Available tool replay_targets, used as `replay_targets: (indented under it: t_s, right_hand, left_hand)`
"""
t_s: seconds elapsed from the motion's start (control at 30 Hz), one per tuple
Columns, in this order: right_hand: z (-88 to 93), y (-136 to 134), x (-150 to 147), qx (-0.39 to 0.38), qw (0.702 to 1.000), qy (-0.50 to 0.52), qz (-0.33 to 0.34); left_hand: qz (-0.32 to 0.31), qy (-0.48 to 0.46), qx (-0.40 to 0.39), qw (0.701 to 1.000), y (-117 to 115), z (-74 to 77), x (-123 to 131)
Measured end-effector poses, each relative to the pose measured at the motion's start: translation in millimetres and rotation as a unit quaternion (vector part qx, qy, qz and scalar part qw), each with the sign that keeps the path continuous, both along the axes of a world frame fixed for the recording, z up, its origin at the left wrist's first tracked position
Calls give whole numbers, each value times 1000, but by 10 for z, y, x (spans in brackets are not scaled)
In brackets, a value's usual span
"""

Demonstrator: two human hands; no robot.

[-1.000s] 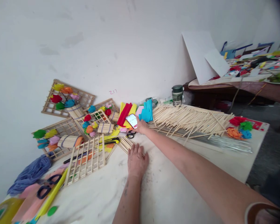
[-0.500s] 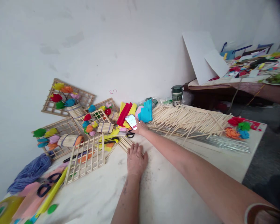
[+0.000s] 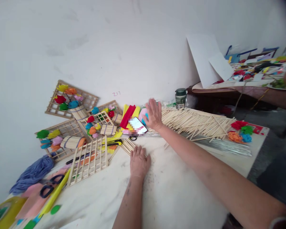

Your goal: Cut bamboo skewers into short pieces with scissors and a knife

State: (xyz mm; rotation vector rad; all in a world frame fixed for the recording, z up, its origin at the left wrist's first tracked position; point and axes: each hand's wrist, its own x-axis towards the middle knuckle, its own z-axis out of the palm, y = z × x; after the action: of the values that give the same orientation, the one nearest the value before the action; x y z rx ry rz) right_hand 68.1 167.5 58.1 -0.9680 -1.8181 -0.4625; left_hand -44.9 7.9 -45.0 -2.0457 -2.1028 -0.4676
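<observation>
Head view: right hand (image 3: 153, 115) hovers just right of the phone (image 3: 138, 126), fingers spread wide, empty; left hand (image 3: 139, 161) lies flat, fingers out, on the counter (image 3: 171, 190) below the phone.

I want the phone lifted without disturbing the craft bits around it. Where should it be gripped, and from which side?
Probably pinch the phone across its two long edges, coming down from above at its right end. It lies screen up and slanted, with red and yellow paper at its left end, while the right hand hovers open just beside the right end.
</observation>
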Motion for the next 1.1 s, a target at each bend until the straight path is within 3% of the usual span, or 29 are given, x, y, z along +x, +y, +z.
replay_targets:
  t_s: [0.1, 0.2, 0.37, 0.7, 0.83, 1.1]
  right_hand:
    - [55, -101, 83, -95, 992, 51, -67]
    - [-15, -250, 78, -165, 985, 2, -53]
    - [-339, -342, -14, -170, 984, -55, 16]
    - [-894, -142, -99, -266, 950, -160, 17]
    - [-961, -111, -83, -303, 937, -175, 1]
    - [-930, -92, -134, -337, 924, -183, 4]
  left_hand:
    - [-2, 5, 6, 1000, -8, 3, 2]
    - [-2, 11, 11, 1000, -12, 0, 7]
    - [3, 14, 18, 1000, -21, 17, 30]
    - [16, 32, 48, 998, -46, 62, 56]
    - [23, 25, 54, 998, -49, 79, 61]
    - [-8, 15, 67, 998, -34, 56, 39]
